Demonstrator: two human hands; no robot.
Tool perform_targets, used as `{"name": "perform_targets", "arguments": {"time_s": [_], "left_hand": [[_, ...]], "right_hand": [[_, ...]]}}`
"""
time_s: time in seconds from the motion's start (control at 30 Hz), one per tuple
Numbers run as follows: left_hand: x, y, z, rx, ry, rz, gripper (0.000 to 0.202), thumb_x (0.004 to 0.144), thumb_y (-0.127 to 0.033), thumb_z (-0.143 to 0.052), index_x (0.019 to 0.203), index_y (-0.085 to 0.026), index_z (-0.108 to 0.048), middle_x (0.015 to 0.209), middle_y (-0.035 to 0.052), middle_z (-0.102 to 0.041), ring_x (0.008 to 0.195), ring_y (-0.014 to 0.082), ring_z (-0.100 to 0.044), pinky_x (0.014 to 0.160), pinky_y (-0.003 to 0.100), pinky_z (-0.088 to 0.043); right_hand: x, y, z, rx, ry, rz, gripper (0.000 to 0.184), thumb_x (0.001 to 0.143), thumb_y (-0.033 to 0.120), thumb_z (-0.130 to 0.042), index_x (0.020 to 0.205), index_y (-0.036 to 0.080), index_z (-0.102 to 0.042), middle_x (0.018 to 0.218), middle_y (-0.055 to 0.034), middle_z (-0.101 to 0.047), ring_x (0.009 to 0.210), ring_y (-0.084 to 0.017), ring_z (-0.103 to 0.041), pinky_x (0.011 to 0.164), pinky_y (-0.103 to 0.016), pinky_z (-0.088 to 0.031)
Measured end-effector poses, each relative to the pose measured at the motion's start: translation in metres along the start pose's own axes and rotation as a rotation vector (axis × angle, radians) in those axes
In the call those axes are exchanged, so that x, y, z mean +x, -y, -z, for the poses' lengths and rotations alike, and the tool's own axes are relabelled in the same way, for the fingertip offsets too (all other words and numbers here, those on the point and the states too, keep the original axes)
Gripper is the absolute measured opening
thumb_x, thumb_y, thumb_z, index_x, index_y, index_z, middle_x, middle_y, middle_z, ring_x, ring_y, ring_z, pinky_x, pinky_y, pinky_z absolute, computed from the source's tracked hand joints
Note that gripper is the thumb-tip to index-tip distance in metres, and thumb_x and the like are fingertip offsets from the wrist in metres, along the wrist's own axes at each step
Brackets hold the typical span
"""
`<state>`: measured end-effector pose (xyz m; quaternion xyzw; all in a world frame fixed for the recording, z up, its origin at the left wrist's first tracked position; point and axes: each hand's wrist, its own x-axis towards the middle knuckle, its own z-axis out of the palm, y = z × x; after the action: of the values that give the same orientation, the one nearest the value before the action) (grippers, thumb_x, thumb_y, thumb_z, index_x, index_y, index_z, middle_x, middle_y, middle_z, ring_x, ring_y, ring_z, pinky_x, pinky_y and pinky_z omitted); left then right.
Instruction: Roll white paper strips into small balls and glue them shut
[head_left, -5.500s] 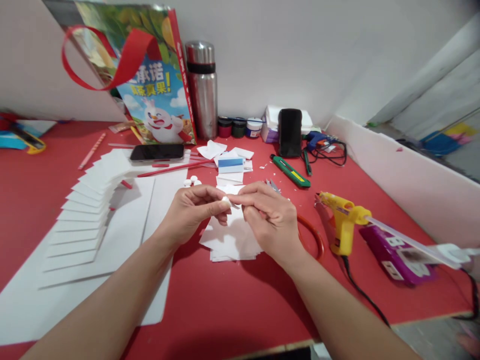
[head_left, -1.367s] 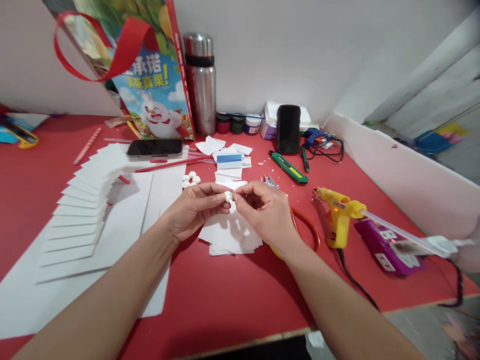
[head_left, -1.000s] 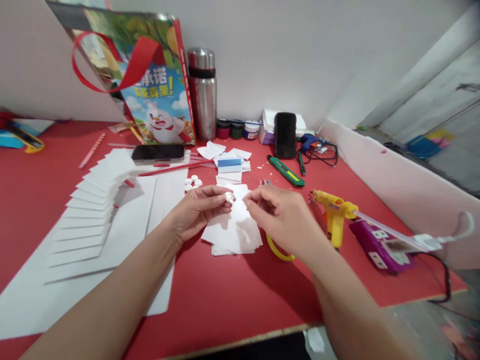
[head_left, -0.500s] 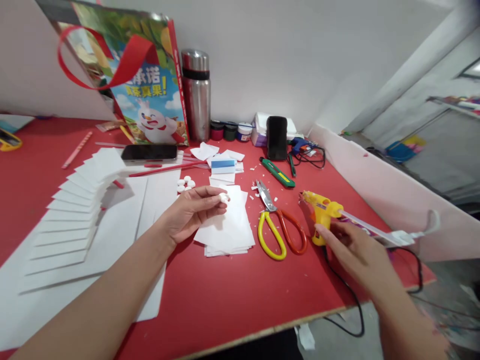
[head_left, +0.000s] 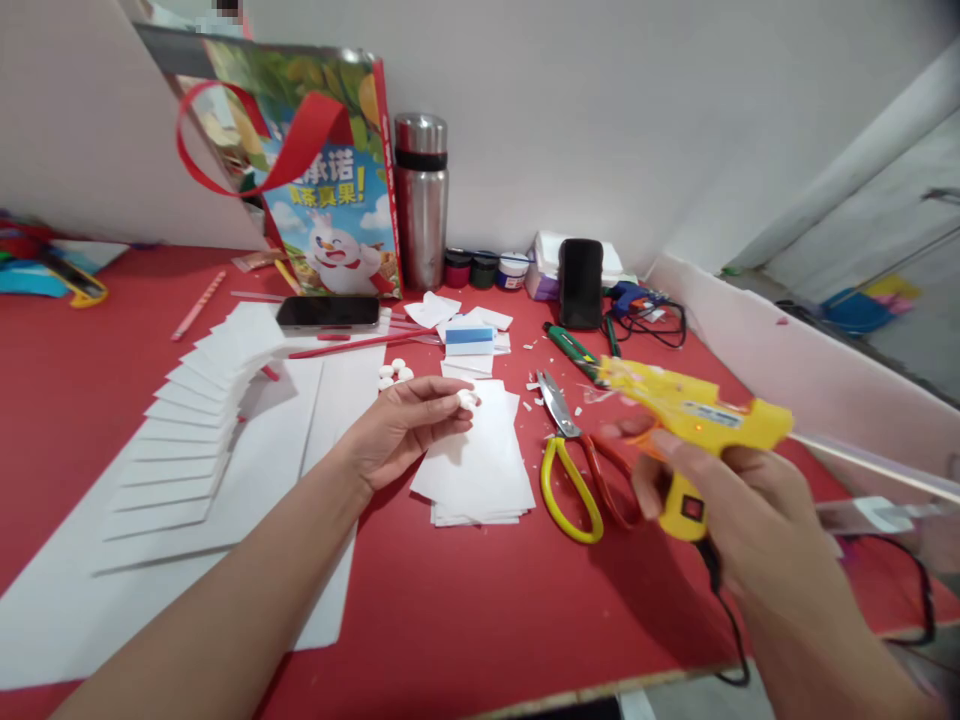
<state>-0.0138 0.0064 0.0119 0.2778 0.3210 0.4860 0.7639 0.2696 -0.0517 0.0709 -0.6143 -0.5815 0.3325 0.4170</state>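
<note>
Between the thumb and fingers of my left hand (head_left: 420, 418) is a small white rounded piece (head_left: 468, 400), its exact kind unclear. Below that hand lies a stack of white paper cards (head_left: 480, 465). My right hand (head_left: 742, 510) grips a yellow hot glue gun (head_left: 705, 415) by its handle, fingers by the orange trigger, nozzle pointing left. Scissors (head_left: 571, 460) with one yellow and one red handle lie between my hands, partly behind the right fingers. Several white rounded pieces (head_left: 397, 372) sit just beyond my left wrist.
Fanned white card steps (head_left: 180, 440) stand on white sheets at the left. A phone (head_left: 328, 311), steel flask (head_left: 424, 200) and printed bag (head_left: 330, 200) are behind. A green cutter (head_left: 574, 352) lies near the upright black phone (head_left: 580, 283). The glue gun's cord hangs over the table edge.
My right hand has picked the glue gun up off the table and brought it up and nearer. My left hand still pinches the white piece. The view has shifted slightly left.
</note>
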Motion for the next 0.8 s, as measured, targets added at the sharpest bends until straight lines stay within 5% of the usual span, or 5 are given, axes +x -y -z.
{"name": "perform_targets", "arguments": {"time_s": [0.13, 0.3, 0.47, 0.8], "left_hand": [[0.000, -0.001, 0.000, -0.021, -0.044, -0.020, 0.022, 0.070, -0.010, -0.087, 0.090, -0.011, -0.079, 0.085, 0.0070, -0.079, 0.071, 0.0114, -0.074, 0.075, 0.019, -0.062], [0.001, -0.002, 0.000, -0.044, -0.073, -0.059, 0.021, 0.068, -0.010, -0.088, 0.087, -0.011, -0.079, 0.080, 0.0060, -0.078, 0.072, 0.0125, -0.074, 0.073, 0.020, -0.062], [0.003, -0.002, 0.001, -0.009, -0.088, -0.111, 0.018, 0.070, -0.010, -0.087, 0.086, -0.011, -0.079, 0.085, 0.0063, -0.079, 0.073, 0.0124, -0.074, 0.078, 0.022, -0.062], [0.004, -0.002, 0.001, 0.039, -0.097, -0.104, 0.019, 0.073, -0.010, -0.085, 0.091, -0.010, -0.079, 0.081, 0.0070, -0.078, 0.072, 0.0130, -0.074, 0.078, 0.023, -0.061]], "right_hand": [[0.003, 0.033, -0.033, 0.298, 0.281, -0.016, 0.029, 0.089, 0.044, -0.065, 0.077, 0.018, -0.067, 0.048, 0.0014, -0.051, 0.045, -0.014, -0.046, 0.046, -0.029, -0.036], [0.011, 0.014, -0.064, 0.464, 0.394, 0.026, 0.034, 0.093, 0.036, -0.062, 0.065, 0.018, -0.057, 0.054, 0.0015, -0.050, 0.047, -0.010, -0.043, 0.048, -0.027, -0.032], [0.008, -0.011, -0.070, 0.496, 0.396, 0.017, 0.031, 0.093, 0.038, -0.062, 0.069, 0.018, -0.058, 0.057, 0.0011, -0.052, 0.048, -0.011, -0.045, 0.048, -0.027, -0.033], [0.012, -0.014, -0.070, 0.489, 0.464, -0.021, 0.032, 0.091, 0.038, -0.063, 0.066, 0.018, -0.057, 0.060, 0.0005, -0.053, 0.049, -0.011, -0.047, 0.047, -0.026, -0.035]]}}
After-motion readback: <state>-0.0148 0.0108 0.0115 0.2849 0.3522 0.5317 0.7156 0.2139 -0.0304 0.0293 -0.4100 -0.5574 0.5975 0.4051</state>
